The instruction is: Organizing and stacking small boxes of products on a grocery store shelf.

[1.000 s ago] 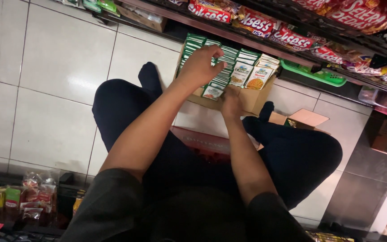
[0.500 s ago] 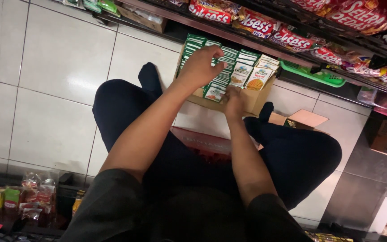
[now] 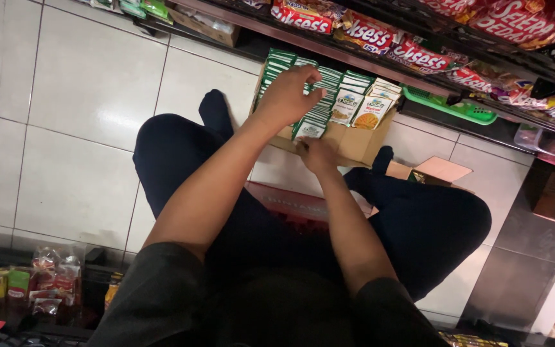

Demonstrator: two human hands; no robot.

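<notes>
While I sit on the floor, both hands work the cardboard box (image 3: 354, 142) of green sachets (image 3: 319, 106).
Left hand (image 3: 288, 96) fingers curl over the rows; right hand (image 3: 316, 154) fingers pinch one at the box's near edge, best kept upright.

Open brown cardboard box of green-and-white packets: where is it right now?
Head view, upper centre: the open brown cardboard box sits on the white tiled floor under the shelf, beyond both hands.

Seated on the white tile floor (image 3: 85, 103), the person rests the left hand (image 3: 287, 96) on upright green sachets (image 3: 319, 106) in a cardboard box (image 3: 354, 141), the right hand (image 3: 316, 153) gripping one at its front edge.
</notes>
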